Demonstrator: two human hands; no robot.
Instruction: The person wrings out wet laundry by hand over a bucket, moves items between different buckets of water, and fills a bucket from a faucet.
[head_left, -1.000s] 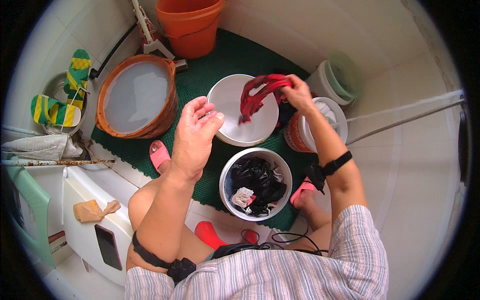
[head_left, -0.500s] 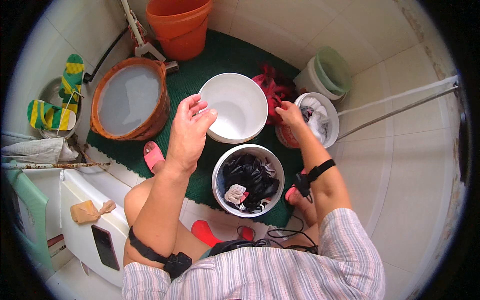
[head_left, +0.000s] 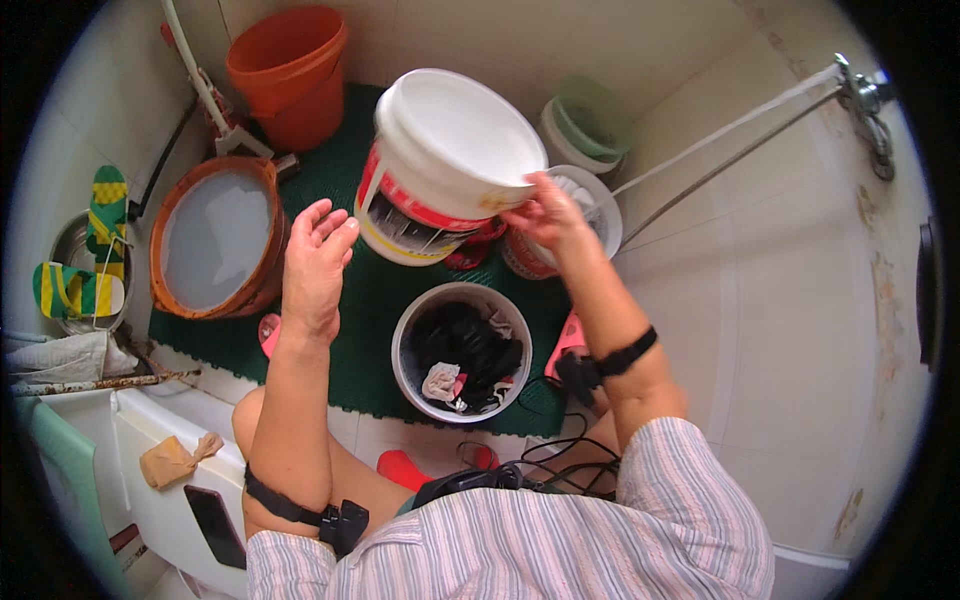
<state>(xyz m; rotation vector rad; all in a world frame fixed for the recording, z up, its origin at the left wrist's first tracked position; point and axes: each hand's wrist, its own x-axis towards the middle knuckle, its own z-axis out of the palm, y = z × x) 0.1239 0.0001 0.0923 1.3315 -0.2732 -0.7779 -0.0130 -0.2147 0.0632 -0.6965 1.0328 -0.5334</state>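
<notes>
Now the right hand, no longer carrying the red cloth, grips the rim of the tilted white bucket; so attention seems to pass there. The cloth lies beside it; the left hand hovers empty, thumb apart.

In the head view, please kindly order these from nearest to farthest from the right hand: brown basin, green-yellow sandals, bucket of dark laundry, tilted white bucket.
From the right hand:
1. Tilted white bucket: touching it, at the rim.
2. Bucket of dark laundry: closer to the person's body.
3. Brown basin: left side.
4. Green-yellow sandals: far left, beyond the basin.
</notes>
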